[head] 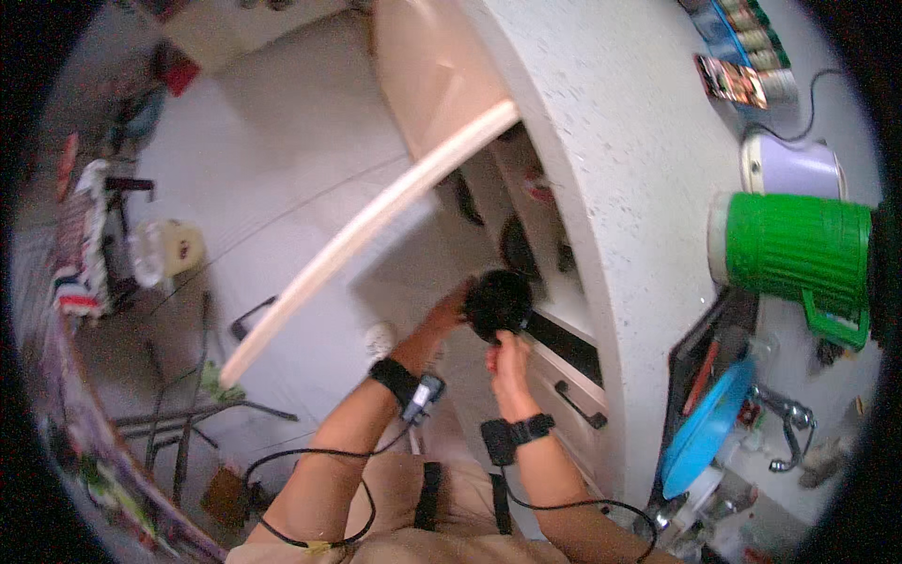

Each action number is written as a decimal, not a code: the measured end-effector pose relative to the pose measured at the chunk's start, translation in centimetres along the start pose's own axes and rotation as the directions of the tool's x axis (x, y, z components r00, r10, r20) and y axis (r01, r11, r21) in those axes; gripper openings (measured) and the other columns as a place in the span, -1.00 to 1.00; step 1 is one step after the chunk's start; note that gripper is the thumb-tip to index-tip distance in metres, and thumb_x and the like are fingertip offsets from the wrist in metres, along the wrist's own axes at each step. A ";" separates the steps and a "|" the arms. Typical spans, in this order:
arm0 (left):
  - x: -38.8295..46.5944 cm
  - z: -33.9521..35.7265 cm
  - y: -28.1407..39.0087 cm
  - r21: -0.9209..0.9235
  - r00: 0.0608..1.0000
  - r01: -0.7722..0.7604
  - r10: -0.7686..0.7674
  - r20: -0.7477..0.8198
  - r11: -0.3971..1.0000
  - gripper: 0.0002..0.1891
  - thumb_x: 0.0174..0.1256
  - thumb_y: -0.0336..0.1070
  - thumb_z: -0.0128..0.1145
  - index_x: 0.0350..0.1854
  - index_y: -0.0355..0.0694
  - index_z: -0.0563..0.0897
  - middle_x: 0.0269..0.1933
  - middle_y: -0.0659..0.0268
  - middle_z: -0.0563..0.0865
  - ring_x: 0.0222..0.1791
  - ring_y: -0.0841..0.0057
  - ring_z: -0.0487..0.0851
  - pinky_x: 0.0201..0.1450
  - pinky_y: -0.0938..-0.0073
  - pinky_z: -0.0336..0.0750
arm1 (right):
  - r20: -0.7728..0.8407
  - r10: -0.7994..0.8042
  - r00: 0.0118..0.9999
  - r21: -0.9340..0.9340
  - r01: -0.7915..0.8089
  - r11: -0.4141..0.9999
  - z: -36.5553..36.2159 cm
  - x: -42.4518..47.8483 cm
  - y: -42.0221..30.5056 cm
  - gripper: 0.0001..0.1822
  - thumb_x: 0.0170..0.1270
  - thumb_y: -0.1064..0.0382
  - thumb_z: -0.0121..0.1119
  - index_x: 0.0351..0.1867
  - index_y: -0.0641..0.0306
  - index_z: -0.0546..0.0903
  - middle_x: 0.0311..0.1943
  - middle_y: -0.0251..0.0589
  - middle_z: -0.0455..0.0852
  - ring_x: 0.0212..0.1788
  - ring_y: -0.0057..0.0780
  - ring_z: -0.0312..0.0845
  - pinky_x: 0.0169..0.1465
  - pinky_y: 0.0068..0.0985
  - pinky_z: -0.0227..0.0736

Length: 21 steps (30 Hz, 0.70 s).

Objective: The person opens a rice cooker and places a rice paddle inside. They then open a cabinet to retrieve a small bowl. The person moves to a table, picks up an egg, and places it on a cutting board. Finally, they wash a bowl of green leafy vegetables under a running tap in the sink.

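A dark, round object [499, 304], probably a pot or pan, is between my hands at the front of an open kitchen cabinet [564, 296]. My left hand [452, 310] holds its left side, with the fingertips hidden behind it. At its lower edge my right hand [510, 358] grips it, the fingers curled. Other dark items, too blurred to name, stand on the shelves inside. The cabinet door [373, 229] is swung wide, its pale edge reaching out over the floor. Just below the opening is a closed front with a black handle [579, 405].
Along the speckled countertop [599, 141] stand a green ribbed jug [796, 261] and a lilac appliance [793, 168]. A blue basin [708, 430] tilts in the sink beside a tap [786, 412]. On the left are a yellowish bucket [169, 252] and a metal-framed chair [180, 430].
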State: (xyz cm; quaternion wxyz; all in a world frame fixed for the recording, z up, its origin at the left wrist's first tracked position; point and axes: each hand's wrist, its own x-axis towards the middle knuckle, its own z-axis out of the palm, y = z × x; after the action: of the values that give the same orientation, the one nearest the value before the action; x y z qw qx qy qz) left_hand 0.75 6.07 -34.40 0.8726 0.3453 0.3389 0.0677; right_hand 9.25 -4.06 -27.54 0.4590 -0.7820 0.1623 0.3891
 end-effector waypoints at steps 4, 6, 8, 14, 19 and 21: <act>-7.2 0.3 0.9 0.171 0.999 -0.034 0.040 -0.035 0.985 -0.48 0.38 -0.13 -0.14 0.33 -0.19 0.17 0.23 0.13 0.38 0.16 0.33 0.38 0.13 0.33 0.38 | 0.120 -0.020 0.993 -0.108 0.033 0.994 -1.4 -4.4 -0.9 -0.80 0.11 0.21 0.08 -0.51 0.30 0.43 -0.73 -0.29 0.41 -0.77 -0.56 0.28 -0.74 -0.59 0.15; -11.8 1.7 3.6 0.322 0.989 -0.062 0.102 -0.110 0.945 -0.40 0.38 0.08 -0.24 0.30 -0.27 0.22 0.16 0.10 0.45 0.08 0.34 0.43 0.00 0.38 0.43 | 0.165 -0.088 0.982 -0.166 0.116 0.979 -2.0 -7.3 -1.5 -0.79 0.11 0.19 0.10 -0.49 0.30 0.43 -0.73 -0.29 0.42 -0.78 -0.54 0.30 -0.76 -0.58 0.17; -15.2 1.8 5.5 0.253 0.975 -0.056 0.107 -0.194 0.966 -0.36 0.37 0.11 -0.22 0.31 -0.31 0.20 0.14 0.12 0.46 0.02 0.38 0.46 -0.05 0.42 0.44 | 0.270 -0.128 0.954 -0.237 0.195 0.952 -1.9 -9.7 -2.7 -0.81 0.12 0.20 0.07 -0.50 0.27 0.44 -0.70 -0.34 0.42 -0.77 -0.62 0.28 -0.75 -0.65 0.17; -25.0 3.1 9.9 0.245 0.954 -0.173 0.224 -0.199 0.954 -0.44 0.41 0.03 -0.24 0.29 -0.27 0.24 -0.06 0.18 0.58 -0.14 0.52 0.54 -0.10 0.47 0.46 | 0.539 -0.156 0.828 -0.331 0.378 0.864 -2.5 -16.6 -6.9 -0.74 0.11 0.20 0.06 -0.60 0.34 0.40 -0.74 -0.26 0.45 -0.77 -0.53 0.39 -0.71 -0.54 0.28; -29.5 2.3 16.7 0.524 0.800 -0.170 0.428 -0.421 0.834 -0.58 0.36 -0.14 -0.12 0.12 -0.33 0.43 -0.01 0.10 0.58 -0.07 0.46 0.56 -0.03 0.47 0.44 | 0.608 -0.239 0.757 -0.221 0.450 0.865 -0.6 -20.0 -9.0 -0.71 0.06 0.22 0.06 -0.66 0.43 0.41 -0.73 -0.23 0.48 -0.76 -0.46 0.43 -0.67 -0.51 0.33; -29.0 1.3 18.3 0.806 0.563 -0.151 0.720 -0.406 0.573 -0.59 0.32 -0.19 -0.07 0.13 -0.32 0.42 0.01 0.06 0.57 -0.05 0.34 0.56 -0.01 0.40 0.44 | 0.626 -0.285 0.726 -0.171 0.485 0.857 0.3 -20.6 -9.7 -0.74 0.08 0.23 0.03 -0.60 0.43 0.43 -0.71 -0.19 0.51 -0.73 -0.44 0.47 -0.65 -0.52 0.37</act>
State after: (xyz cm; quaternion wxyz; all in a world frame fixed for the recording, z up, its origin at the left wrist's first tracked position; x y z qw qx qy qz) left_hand -18.37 8.92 -6.04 0.4228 0.6692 0.5347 0.2958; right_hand 1.76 -0.86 -6.21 0.4229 -0.7059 -0.2200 0.5239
